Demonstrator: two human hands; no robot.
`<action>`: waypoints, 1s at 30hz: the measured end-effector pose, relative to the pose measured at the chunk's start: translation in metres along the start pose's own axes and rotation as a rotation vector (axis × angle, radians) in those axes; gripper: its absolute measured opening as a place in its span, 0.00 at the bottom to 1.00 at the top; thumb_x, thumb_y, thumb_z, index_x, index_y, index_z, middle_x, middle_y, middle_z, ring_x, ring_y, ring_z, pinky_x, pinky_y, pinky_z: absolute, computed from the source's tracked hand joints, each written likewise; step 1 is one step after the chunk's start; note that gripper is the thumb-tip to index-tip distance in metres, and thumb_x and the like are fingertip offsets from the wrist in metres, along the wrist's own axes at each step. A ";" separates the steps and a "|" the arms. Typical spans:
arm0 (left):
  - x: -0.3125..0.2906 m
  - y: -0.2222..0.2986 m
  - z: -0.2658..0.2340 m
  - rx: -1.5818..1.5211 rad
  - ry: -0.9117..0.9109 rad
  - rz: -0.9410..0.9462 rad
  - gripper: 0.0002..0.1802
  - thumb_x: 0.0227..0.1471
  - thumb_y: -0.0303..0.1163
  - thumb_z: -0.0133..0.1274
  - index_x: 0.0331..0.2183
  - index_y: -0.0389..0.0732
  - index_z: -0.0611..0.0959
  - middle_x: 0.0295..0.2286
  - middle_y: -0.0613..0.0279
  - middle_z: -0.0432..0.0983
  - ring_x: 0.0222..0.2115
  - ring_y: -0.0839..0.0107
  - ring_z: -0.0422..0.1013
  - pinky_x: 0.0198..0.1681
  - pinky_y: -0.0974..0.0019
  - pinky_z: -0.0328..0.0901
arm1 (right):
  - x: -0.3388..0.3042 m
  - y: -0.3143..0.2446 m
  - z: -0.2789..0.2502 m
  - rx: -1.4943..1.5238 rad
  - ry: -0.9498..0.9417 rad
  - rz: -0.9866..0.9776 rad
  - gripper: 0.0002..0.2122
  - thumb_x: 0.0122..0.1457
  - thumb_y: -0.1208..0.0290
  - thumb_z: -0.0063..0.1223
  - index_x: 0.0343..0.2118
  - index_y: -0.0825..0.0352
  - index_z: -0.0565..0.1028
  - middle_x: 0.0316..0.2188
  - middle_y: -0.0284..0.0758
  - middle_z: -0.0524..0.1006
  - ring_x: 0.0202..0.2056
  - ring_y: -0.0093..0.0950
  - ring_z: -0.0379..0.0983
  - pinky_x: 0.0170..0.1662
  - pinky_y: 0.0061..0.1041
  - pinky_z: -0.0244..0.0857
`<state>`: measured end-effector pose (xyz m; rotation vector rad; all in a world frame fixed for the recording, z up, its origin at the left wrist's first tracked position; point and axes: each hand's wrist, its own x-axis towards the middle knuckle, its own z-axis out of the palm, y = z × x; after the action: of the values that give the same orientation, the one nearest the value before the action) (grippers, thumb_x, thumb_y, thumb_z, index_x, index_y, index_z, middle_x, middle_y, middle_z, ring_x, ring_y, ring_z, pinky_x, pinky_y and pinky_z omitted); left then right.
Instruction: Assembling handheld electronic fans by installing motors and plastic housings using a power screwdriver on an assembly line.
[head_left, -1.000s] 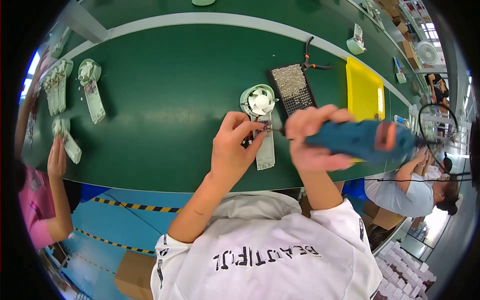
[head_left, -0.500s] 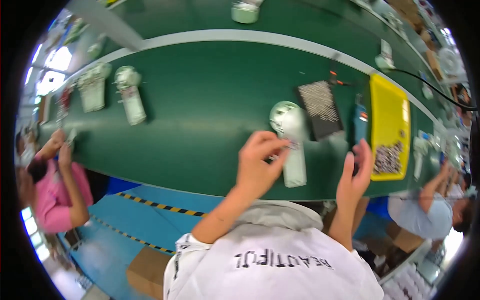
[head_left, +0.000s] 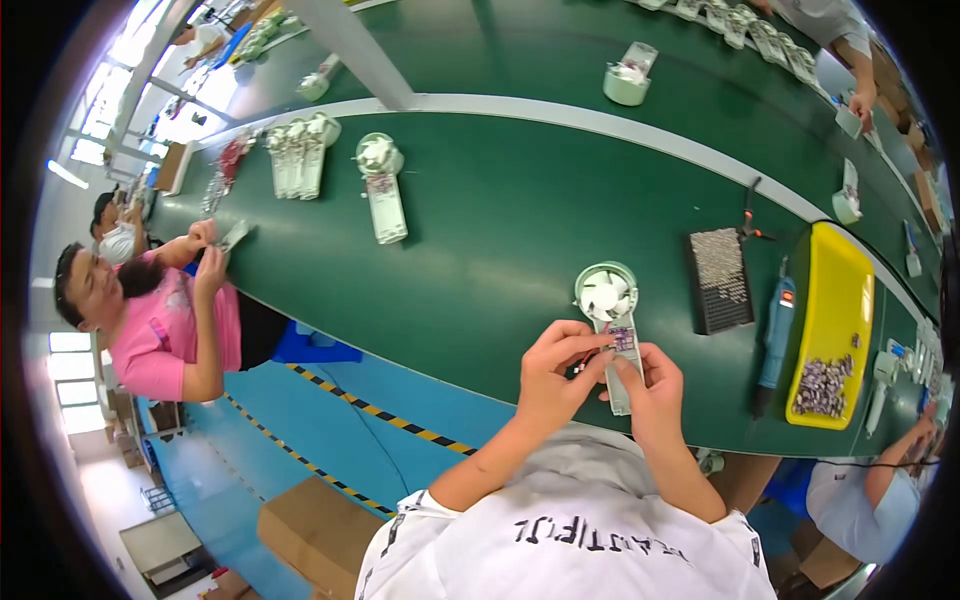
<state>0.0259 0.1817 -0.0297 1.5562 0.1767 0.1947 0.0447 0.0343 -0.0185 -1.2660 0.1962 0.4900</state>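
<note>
In front of me lies a pale green handheld fan [head_left: 606, 296], its white blades facing up and its handle uncovered. A small purple circuit board [head_left: 622, 339] sits in the upper handle. My left hand [head_left: 560, 372] is closed at the handle's left side, its index finger at the board. Dark and red wires [head_left: 582, 366] show among those fingers. From the right, my right hand [head_left: 656, 392] grips the lower handle, thumb on top and fingers along the side. The fingertips partly hide the inside of the handle.
To the right are a black block of screws [head_left: 722, 310], orange-tipped pliers [head_left: 750, 222], a blue electric screwdriver [head_left: 777, 330] and a yellow tray [head_left: 840, 290] holding small purple boards. Another fan [head_left: 384, 200] lies at left. A co-worker in pink [head_left: 165, 335] sits beyond it.
My right hand has come in from beside the screwdriver and now grips the fan's handle. My left hand stays at the board. The whole view has shifted and turned.
</note>
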 end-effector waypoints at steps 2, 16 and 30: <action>0.000 0.003 -0.001 -0.091 0.014 0.053 0.12 0.52 0.13 0.59 0.40 0.30 0.85 0.38 0.59 0.71 0.33 0.75 0.74 0.31 0.74 0.75 | 0.000 -0.006 0.007 0.004 -0.013 -0.027 0.11 0.65 0.74 0.55 0.46 0.74 0.75 0.37 0.37 0.81 0.34 0.24 0.81 0.32 0.24 0.79; 0.007 0.015 -0.029 -0.079 0.144 0.043 0.13 0.50 0.13 0.61 0.40 0.30 0.86 0.38 0.59 0.73 0.34 0.76 0.74 0.33 0.74 0.75 | 0.017 -0.001 0.040 0.134 -0.082 0.033 0.13 0.65 0.73 0.57 0.49 0.75 0.75 0.38 0.38 0.81 0.35 0.24 0.81 0.32 0.23 0.79; 0.006 0.021 -0.019 0.015 0.179 0.031 0.13 0.51 0.14 0.61 0.41 0.31 0.86 0.38 0.60 0.73 0.35 0.76 0.74 0.36 0.75 0.72 | 0.017 -0.002 0.044 0.167 0.037 0.014 0.10 0.63 0.74 0.57 0.44 0.73 0.76 0.34 0.37 0.81 0.30 0.23 0.80 0.26 0.22 0.77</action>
<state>0.0276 0.2014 -0.0084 1.5572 0.2955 0.3583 0.0553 0.0799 -0.0099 -1.1112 0.2721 0.4522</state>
